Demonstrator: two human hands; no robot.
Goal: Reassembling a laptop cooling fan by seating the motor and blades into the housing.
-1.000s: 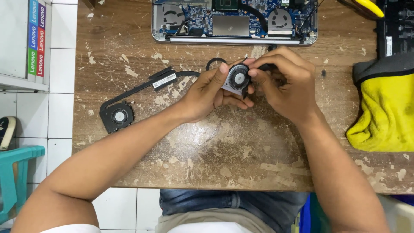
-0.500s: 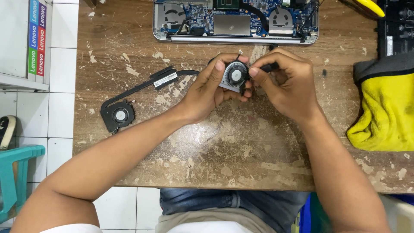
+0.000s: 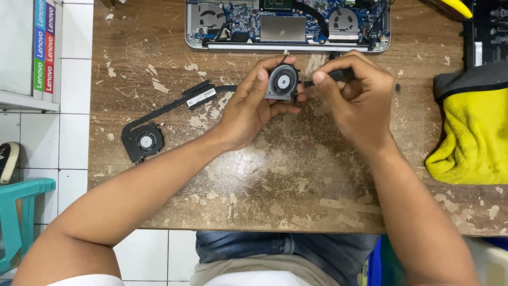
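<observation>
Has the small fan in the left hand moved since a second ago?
Barely: the small fan sits slightly higher and left, closer to the open laptop's front edge; the left hand grips it as before.

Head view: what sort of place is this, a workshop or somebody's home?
Most likely a small computer repair bench. An opened laptop lies with its circuit board bare on a worn wooden table. A removed cooling fan with its pipe lies there, and the left hand holds a second small fan.

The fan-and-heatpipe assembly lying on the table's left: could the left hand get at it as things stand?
Probably not yet: the way to the fan-and-heatpipe assembly looks clear, but the left hand is busy holding the small fan.
</observation>
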